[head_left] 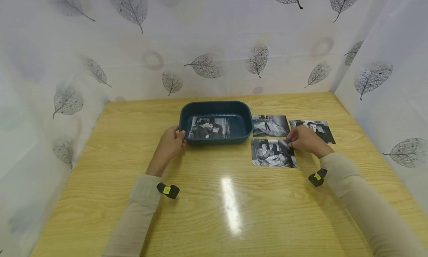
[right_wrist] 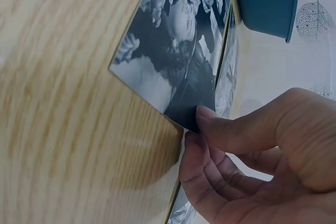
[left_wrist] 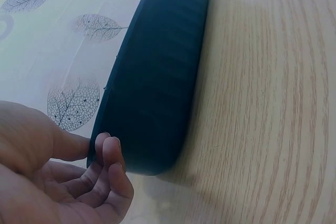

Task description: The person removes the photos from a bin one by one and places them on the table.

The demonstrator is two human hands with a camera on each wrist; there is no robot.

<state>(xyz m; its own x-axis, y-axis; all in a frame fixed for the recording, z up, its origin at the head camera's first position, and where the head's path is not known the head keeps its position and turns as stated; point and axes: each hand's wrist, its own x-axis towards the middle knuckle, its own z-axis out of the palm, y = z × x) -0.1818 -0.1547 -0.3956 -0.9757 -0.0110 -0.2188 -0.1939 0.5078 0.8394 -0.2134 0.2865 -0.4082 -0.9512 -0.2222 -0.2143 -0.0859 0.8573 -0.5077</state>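
A dark blue-green rectangular basin (head_left: 240, 138) stands on the table, with one black-and-white photo (head_left: 208, 128) lying inside it. My left hand (head_left: 169, 145) holds the basin's near left corner, thumb on the rim and fingers against the outer wall, as the left wrist view shows. To the right of the basin, my right hand (head_left: 307, 140) pinches the upper right corner of another black-and-white photo (head_left: 273, 153) between thumb and fingers. In the right wrist view this photo (right_wrist: 173, 40) is lifted at the pinched corner.
Behind the pinched photo lies a photo of a wide pale dress (head_left: 270, 126), close against the basin. Another photo (head_left: 317, 131) lies farther right, partly hidden by my right hand. The wooden table (head_left: 200, 197) meets leaf-printed curtains (head_left: 227, 74) at its back and sides.
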